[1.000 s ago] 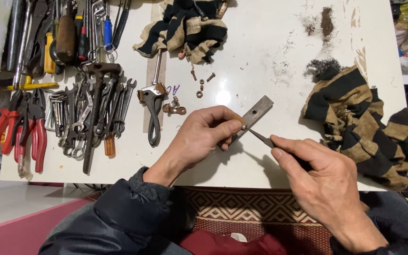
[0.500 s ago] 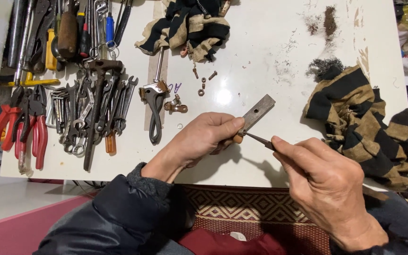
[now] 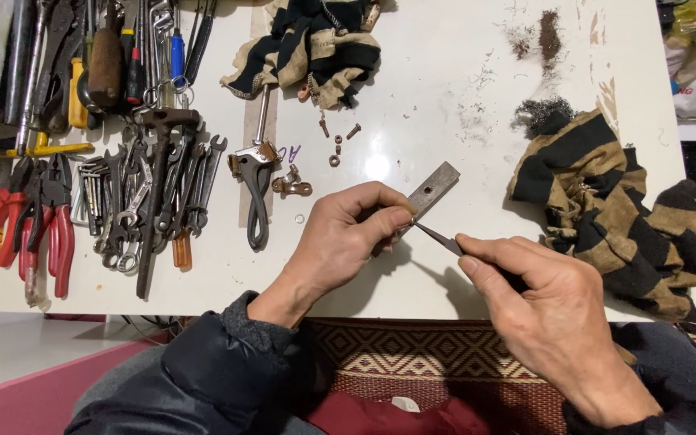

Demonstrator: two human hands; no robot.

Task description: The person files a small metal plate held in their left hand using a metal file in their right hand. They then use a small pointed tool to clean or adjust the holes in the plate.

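My left hand (image 3: 344,238) grips a flat grey metal bar (image 3: 435,188) by its lower end, the bar tilted up to the right over the white table (image 3: 437,97). My right hand (image 3: 541,310) pinches a thin dark pointed tool (image 3: 438,237), and its tip touches the bar right at my left thumb. Both hands hover near the table's front edge.
Several wrenches (image 3: 163,193), red-handled pliers (image 3: 30,225) and screwdrivers (image 3: 106,60) lie at the left. A clamp-like tool (image 3: 255,173) and small rusty bolts and nuts (image 3: 336,145) lie in the middle. Striped rags rest at the back (image 3: 312,44) and right (image 3: 606,193), near rust dust (image 3: 549,32).
Both hands have stayed nearly in place; the thin tool's tip has shifted slightly along the bar's lower end.
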